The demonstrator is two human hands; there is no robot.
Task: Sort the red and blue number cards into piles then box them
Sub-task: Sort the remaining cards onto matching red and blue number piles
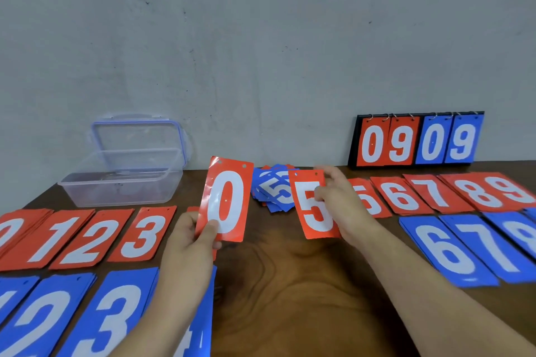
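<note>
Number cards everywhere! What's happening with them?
A person is sorting them by colour and number. The left hand holds a red 0 card, the right hand grips a red 5 card. Red piles and blue piles lie in rows on the table, a mixed heap waits at the back, and the clear box stands open with no cards visible inside.

cards (226,200): glossy, smooth | box (121,182): clear plastic | table (290,284): polished wood | wall (261,38): matt, rough

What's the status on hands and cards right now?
Left hand holds red 0 card, raised. Right hand pinches red 5 card by the red 5 pile. Mixed heap unsorted behind; plastic box open. Nothing in the way.
</note>
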